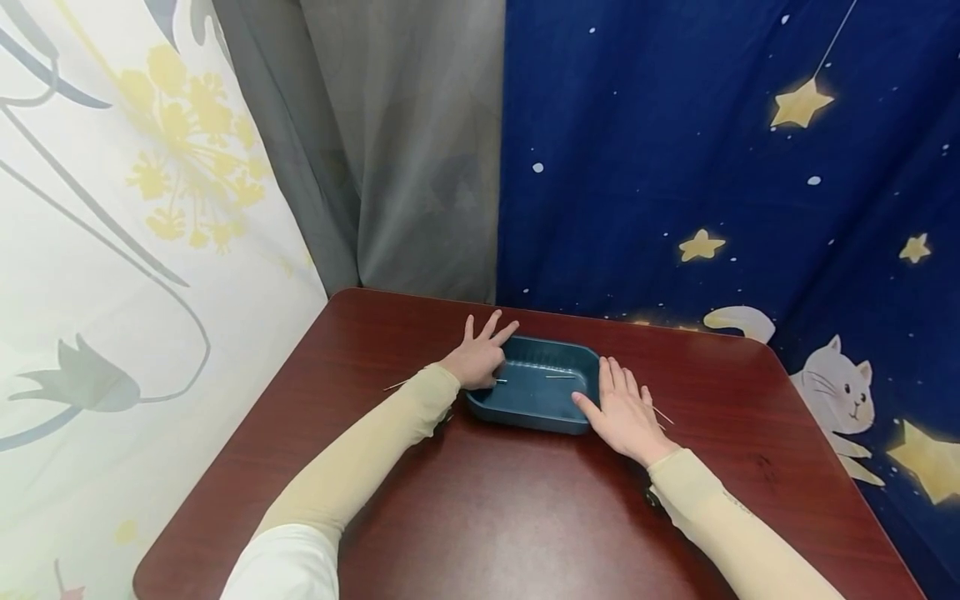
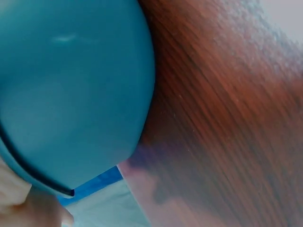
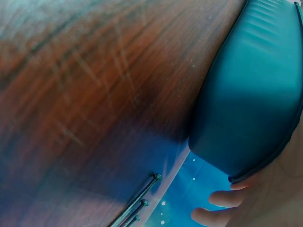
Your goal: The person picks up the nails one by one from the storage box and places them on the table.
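Note:
A dark teal rectangular tray [image 1: 536, 408] stands on the table in the head view. At its left end my left hand [image 1: 477, 362] reaches over the rim, with thumb and index finger pinched down inside and the other fingers spread. A short bit of a nail [image 1: 501, 381] shows at the pinching fingertips; my hand hides the rest. Another thin nail [image 1: 561, 377] lies on the tray floor. My right hand [image 1: 622, 412] rests on the right rim, fingers straight. In the right wrist view, the tray's outer wall [image 3: 251, 94] is beside that hand's fingers [image 3: 227, 198].
Several long nails with round heads [image 3: 142, 203] lie on the tabletop right of the tray. A thin rod-like piece [image 1: 396, 386] lies left of it. The reddish-brown table [image 1: 487, 508] ends at the back before a grey curtain [image 1: 427, 167] and a blue starry curtain [image 1: 637, 167].

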`<state>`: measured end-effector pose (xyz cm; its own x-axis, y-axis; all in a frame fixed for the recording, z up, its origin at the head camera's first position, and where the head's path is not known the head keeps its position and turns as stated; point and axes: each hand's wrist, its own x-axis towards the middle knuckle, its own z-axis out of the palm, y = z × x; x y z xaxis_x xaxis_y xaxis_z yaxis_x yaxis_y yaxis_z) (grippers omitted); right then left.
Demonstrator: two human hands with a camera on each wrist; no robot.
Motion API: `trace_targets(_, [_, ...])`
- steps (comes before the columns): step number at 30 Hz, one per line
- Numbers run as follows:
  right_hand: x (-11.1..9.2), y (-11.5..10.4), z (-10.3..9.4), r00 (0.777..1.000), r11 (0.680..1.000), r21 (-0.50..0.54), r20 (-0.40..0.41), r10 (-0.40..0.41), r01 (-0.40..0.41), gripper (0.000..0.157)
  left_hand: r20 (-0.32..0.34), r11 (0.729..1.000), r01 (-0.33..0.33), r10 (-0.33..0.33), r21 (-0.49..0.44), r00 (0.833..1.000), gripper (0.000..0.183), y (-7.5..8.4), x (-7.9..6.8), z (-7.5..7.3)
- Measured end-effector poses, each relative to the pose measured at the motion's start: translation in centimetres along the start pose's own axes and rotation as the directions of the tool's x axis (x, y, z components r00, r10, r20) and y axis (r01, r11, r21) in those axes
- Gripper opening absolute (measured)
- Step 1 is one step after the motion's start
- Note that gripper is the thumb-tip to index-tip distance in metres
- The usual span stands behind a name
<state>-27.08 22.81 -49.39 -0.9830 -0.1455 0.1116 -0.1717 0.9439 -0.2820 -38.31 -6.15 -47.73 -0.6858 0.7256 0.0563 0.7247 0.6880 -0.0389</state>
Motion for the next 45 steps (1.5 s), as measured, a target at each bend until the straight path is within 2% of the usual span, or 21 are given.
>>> trace_targets(7, [0.2,0.0,0.0,1.000,1.000,-0.008,0.002,0.006,-0.006,0.097,-0.084,0.998,0.004,-0.009,-0.066,0.996,0.024,-0.2,-0.2,-0.6])
trace_targets(12, [0.2,0.0,0.0,1.000,1.000,-0.008,0.001,0.005,-0.005,0.098,-0.137,0.999,-0.028,0.023,-0.037,0.990,0.024,0.2,-0.8,-1.6])
trace_targets(18, [0.0,0.0,0.2,1.000,1.000,-0.007,0.012,0.003,-0.003,0.101,-0.141,0.999,-0.042,0.041,-0.001,0.989,0.022,1.0,-1.8,-2.9])
trace_targets(24, [0.1,0.2,0.2,1.000,1.000,-0.008,0.010,-0.003,0.003,0.102,-0.175,1.000,0.028,-0.026,0.010,0.984,0.022,1.1,-2.5,-3.9])
trace_targets(32, [0.2,0.2,0.0,1.000,1.000,-0.012,0.006,-0.010,0.010,0.102,-0.181,0.995,0.095,-0.097,-0.020,0.979,0.022,-0.1,-4.0,-5.1])
trace_targets(45, [0.2,0.0,0.1,1.000,1.000,-0.013,-0.003,-0.005,0.005,0.098,-0.164,0.962,0.191,-0.225,-0.196,0.961,0.027,-3.7,-7.5,-6.5])
